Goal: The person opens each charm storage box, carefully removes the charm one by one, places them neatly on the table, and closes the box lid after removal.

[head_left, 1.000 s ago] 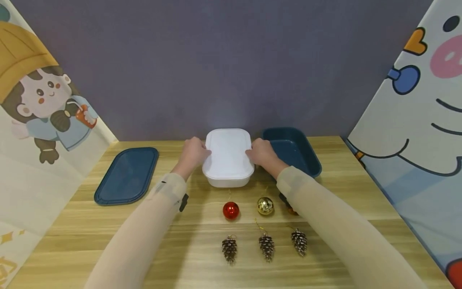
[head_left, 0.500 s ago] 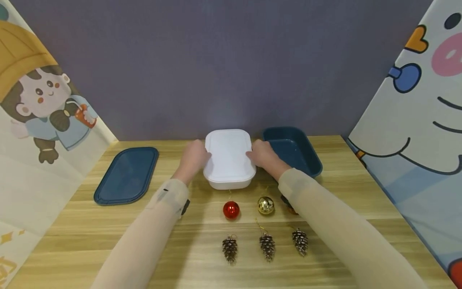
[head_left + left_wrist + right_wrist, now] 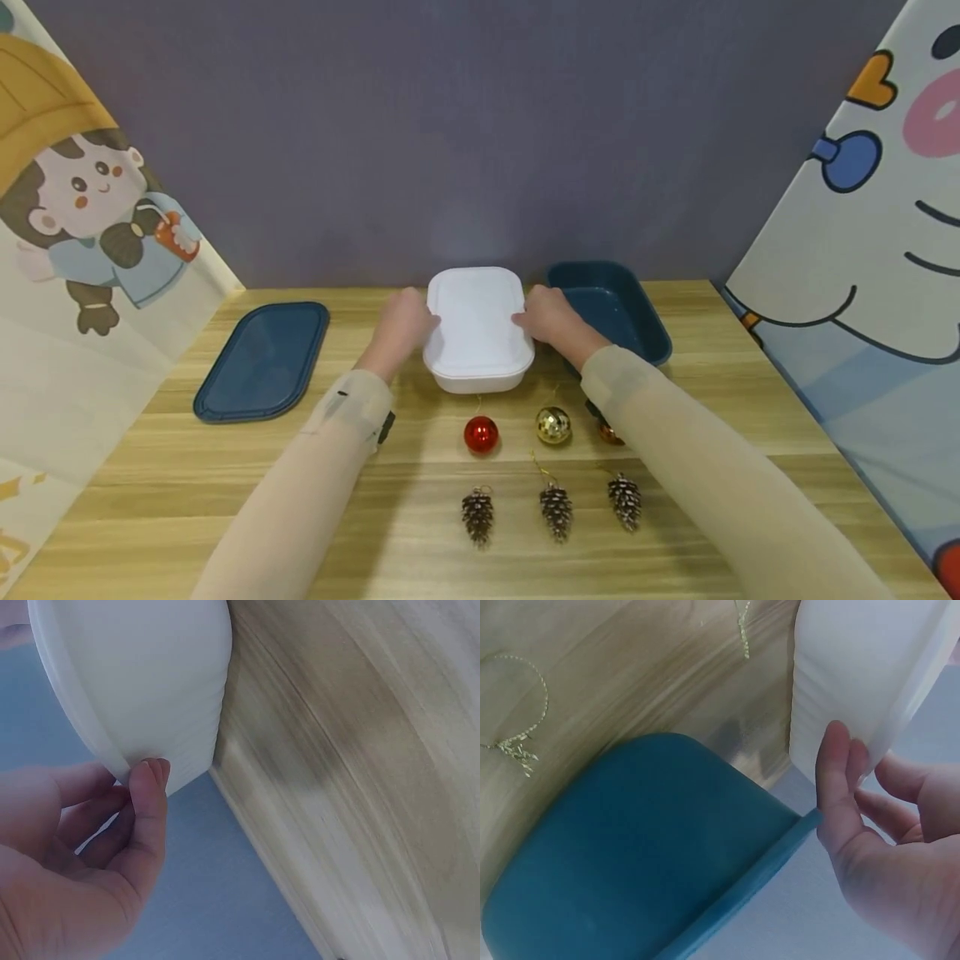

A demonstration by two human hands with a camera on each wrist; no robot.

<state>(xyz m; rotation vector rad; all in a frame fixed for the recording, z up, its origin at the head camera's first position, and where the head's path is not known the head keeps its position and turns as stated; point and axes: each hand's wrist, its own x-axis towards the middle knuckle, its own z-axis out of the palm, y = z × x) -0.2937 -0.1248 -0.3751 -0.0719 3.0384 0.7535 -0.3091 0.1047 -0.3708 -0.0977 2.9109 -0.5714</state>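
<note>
A white box [image 3: 480, 384] with a white lid [image 3: 480, 321] on top stands at the back middle of the table. My left hand [image 3: 401, 327] pinches the lid's left edge, thumb above and fingers curled under the rim, as the left wrist view shows with the box wall [image 3: 165, 682] beside it. On the opposite side my right hand [image 3: 553, 321] pinches the right edge the same way. In the right wrist view, that hand [image 3: 900, 855] is close to the rim of a dark blue tub [image 3: 645, 840]. Whether the lid is fully seated cannot be told.
Far left lies a flat dark blue lid [image 3: 262, 358]. In front of the box are a red ball [image 3: 481, 434], a gold ball [image 3: 553, 425] and a copper-coloured ball [image 3: 609, 433] partly behind my right sleeve. Nearer lie three pinecones [image 3: 556, 511]. A grey wall [image 3: 480, 150] rises behind.
The lid's front edge has come slightly lower and nearer, so less of the box's front wall shows. Both hands keep their hold; my left hand shifted a little.
</note>
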